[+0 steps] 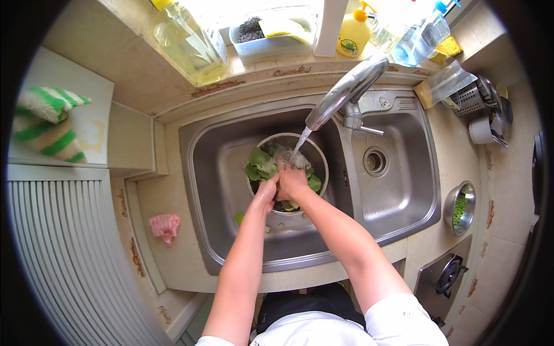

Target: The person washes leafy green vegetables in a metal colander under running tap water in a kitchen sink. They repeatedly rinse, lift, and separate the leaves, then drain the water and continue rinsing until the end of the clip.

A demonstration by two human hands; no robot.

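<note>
Leafy greens (258,164) fill a round metal bowl (325,162) standing in the large basin of a stainless steel sink (216,173). Both my hands are down among the leaves. My left hand (266,192) is at the bowl's near side, against the right one. My right hand (293,182) lies over the middle of the greens, under the running water (301,140). Splashing water and leaves partly hide the fingers, so a firm grip on the greens cannot be made out. The water pours from a chrome faucet (346,93) above the bowl.
A smaller basin (389,203) with a drain adjoins on the right. Beyond it are a metal bowl of green peas (459,209) and a gas hob (446,277). Bottles, including a yellow pump bottle (354,34), line the sill. A pink striped cloth (165,228) lies left.
</note>
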